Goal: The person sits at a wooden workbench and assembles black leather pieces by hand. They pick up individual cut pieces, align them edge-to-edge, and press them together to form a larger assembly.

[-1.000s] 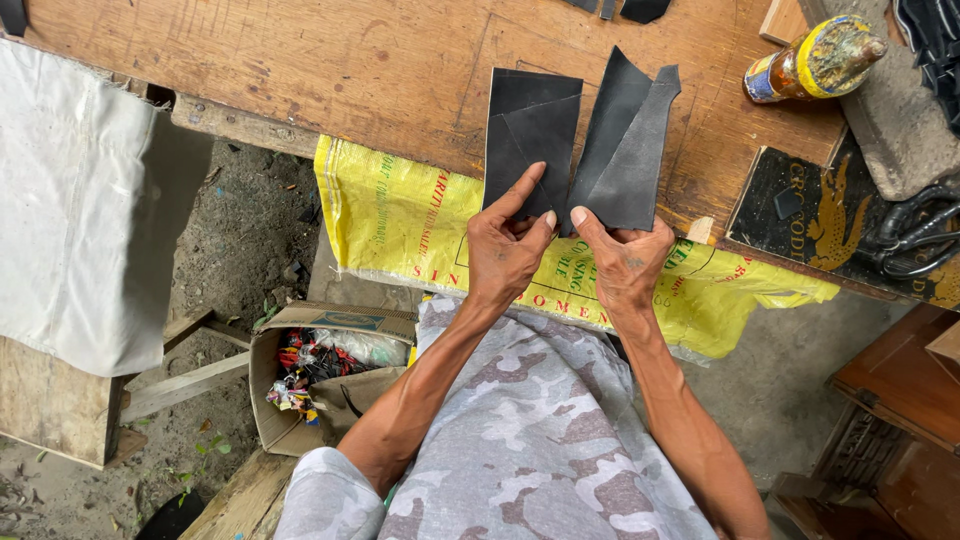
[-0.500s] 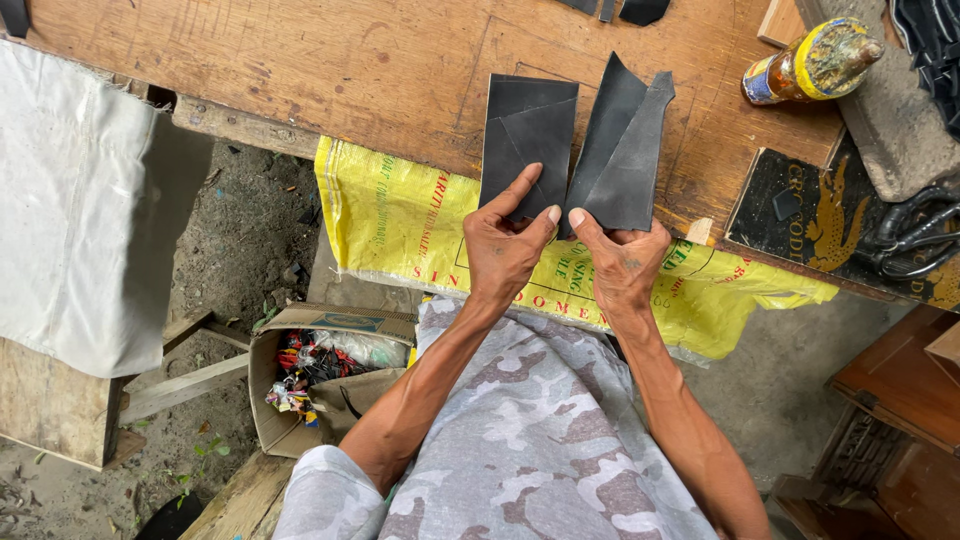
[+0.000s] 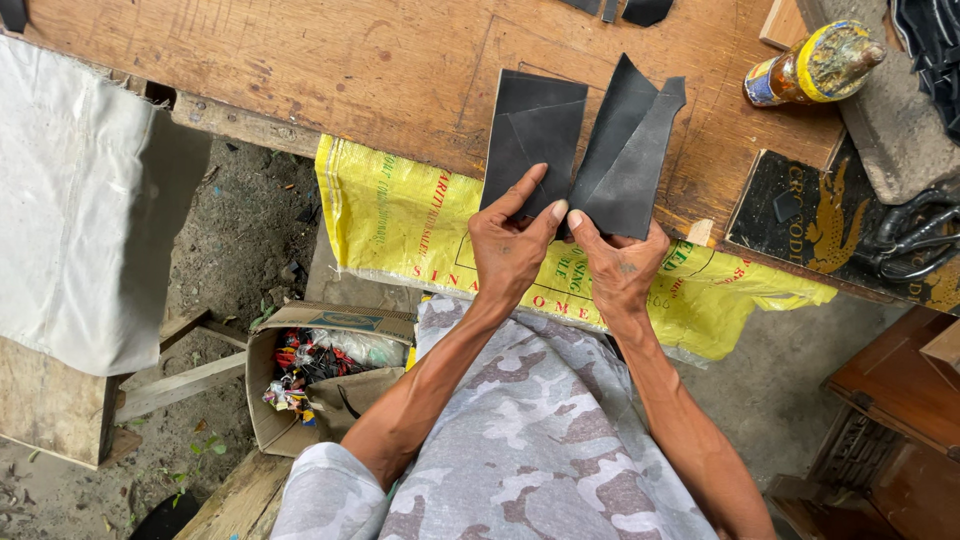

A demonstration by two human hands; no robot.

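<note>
Both arms reach forward from the body, side by side, over a lap in grey camouflage cloth. The left hand (image 3: 510, 245) pinches the near edge of a flat black piece (image 3: 535, 140), thumb on top and fingers closed on it. The right hand (image 3: 622, 262) pinches the near edge of a second black piece (image 3: 630, 150) in the same way, and this piece bends up a little. The two thumbs almost touch. The two black pieces sit side by side, touching, over the near edge of the wooden table (image 3: 300, 70), in the middle of the scene.

A yellow sack (image 3: 400, 220) hangs over the table edge just under the hands. On the ground to the left and near sits an open cardboard box (image 3: 300, 330). It holds small bright scraps and some clear plastic. Far on the right, a messy bottle with a yellow band (image 3: 815, 65) lies on the table. Black scissors (image 3: 915, 240) lie further right.
</note>
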